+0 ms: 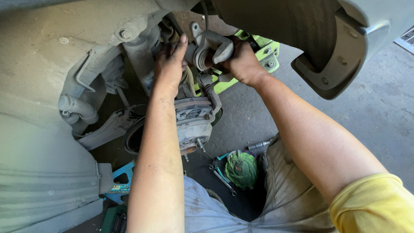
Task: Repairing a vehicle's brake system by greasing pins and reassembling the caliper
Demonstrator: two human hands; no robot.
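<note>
Gripping grey brake caliper (210, 51) with right hand (241, 64), left hand (169, 64) pressed flat beside it, grip apart

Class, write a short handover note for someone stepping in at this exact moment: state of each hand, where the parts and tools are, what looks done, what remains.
Left hand: reaching into the wheel arch behind the grey metal brake caliper, fingers spread.
Right hand: gripping that caliper, held above the bare rusty wheel hub.
Done: wheel off, caliper lifted clear of the hub.
Left: caliper not yet set down or secured.
On the floor: silver spanners, green rag.
</note>
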